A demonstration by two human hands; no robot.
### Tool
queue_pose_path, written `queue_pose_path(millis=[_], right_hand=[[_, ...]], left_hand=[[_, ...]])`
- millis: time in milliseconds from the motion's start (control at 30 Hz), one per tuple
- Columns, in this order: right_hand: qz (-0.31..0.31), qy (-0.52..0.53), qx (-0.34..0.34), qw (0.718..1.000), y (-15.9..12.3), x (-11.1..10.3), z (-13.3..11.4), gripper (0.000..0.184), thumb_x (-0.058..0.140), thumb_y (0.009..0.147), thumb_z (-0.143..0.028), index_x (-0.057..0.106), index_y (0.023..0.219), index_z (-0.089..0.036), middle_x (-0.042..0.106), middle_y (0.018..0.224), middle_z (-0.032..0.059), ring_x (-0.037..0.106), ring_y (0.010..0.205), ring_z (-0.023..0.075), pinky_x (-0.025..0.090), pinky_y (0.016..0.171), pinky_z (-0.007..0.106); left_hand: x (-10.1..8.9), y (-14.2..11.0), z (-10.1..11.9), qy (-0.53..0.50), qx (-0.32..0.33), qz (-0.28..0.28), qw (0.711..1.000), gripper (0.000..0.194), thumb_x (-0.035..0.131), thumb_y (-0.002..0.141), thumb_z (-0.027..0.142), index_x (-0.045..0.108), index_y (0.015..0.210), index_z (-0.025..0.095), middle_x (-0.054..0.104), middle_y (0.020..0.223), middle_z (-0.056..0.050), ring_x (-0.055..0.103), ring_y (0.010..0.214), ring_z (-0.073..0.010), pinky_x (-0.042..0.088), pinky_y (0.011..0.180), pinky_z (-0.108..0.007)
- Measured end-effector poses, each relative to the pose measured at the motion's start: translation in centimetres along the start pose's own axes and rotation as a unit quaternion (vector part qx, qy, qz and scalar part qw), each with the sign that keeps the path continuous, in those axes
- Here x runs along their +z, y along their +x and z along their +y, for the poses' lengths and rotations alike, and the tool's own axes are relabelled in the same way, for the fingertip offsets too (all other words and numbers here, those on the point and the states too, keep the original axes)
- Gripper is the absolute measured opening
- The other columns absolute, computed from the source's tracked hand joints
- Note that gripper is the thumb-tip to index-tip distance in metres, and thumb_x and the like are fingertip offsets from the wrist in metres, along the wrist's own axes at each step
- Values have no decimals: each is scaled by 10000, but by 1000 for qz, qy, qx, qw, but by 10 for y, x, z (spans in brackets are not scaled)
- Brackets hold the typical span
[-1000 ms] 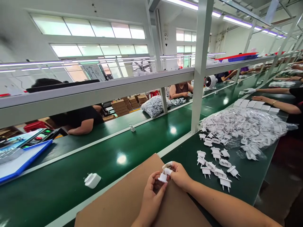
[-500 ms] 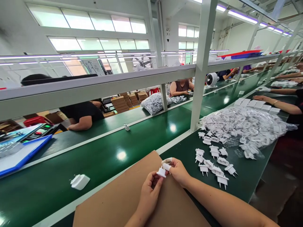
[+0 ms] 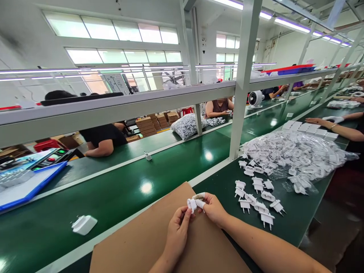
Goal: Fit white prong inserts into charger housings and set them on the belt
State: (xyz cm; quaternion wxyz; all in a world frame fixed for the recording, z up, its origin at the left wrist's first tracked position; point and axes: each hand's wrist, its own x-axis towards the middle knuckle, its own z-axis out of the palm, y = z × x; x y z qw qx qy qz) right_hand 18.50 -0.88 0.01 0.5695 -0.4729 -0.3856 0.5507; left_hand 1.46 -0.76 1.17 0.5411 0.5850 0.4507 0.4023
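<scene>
Above the brown cardboard sheet (image 3: pixel 142 231), my left hand (image 3: pixel 178 229) pinches a small white plug piece (image 3: pixel 191 205), its open oval end turned up toward me. My right hand (image 3: pixel 214 208), with white covers on its thumb and a finger, closes on the same piece from the other side. The pins are hidden behind the fingers. To the right of my hands, several loose white two-pin plug pieces (image 3: pixel 261 206) lie on the dark green table.
A big clear bag of white plug pieces (image 3: pixel 295 151) sits at the right. White charger bodies (image 3: pixel 84 225) lie on the green conveyor belt (image 3: pixel 119 193). A post (image 3: pixel 241 83) and shelf rail (image 3: pixel 142 100) cross ahead. A co-worker's hand (image 3: pixel 315 121) rests near white blocks at the right.
The plug piece has turned between my fingers, so its oval end now faces me rather than its side. The chargers on the belt have slid left.
</scene>
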Motion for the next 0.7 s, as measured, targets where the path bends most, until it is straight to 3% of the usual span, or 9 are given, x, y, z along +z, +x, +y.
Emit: queue_pose_path(millis=[133, 300, 467, 700], right_hand=[[11, -4, 5, 1000, 0, 0, -1, 457, 901, 647, -534, 750, 934, -213, 748, 879, 26, 638, 745, 163, 520, 711, 309], [13, -2, 1, 1000, -1, 0, -3, 408, 899, 653, -497, 734, 876, -198, 735, 837, 15, 605, 693, 137, 502, 689, 289], [17, -3, 4, 1000, 0, -1, 0, 387, 885, 669, -487, 729, 881, -203, 733, 818, 10, 598, 668, 133, 495, 688, 294], [13, -2, 13, 1000, 1, -2, 1, 392, 883, 666, -470, 715, 902, -206, 726, 828, 7, 602, 679, 138, 483, 692, 295]], left_hand=[[0, 1, -3, -12, -3, -4, 1000, 653, 699, 774, 792, 747, 989, 178, 737, 908, -89, 667, 890, -259, 533, 828, -337], [0, 1, -11, -31, 21, 17, 999, 602, 725, 833, 702, 690, 1161, 199, 731, 1085, -102, 677, 966, -246, 543, 879, -343], [-2, 1, -16, -9, 27, 24, 999, 506, 708, 860, 686, 657, 1020, 209, 666, 843, -42, 622, 803, -202, 512, 751, -297], [-2, 4, -20, -17, 27, 25, 999, 544, 705, 852, 701, 651, 1071, 207, 685, 896, -54, 631, 831, -209, 515, 794, -317]])
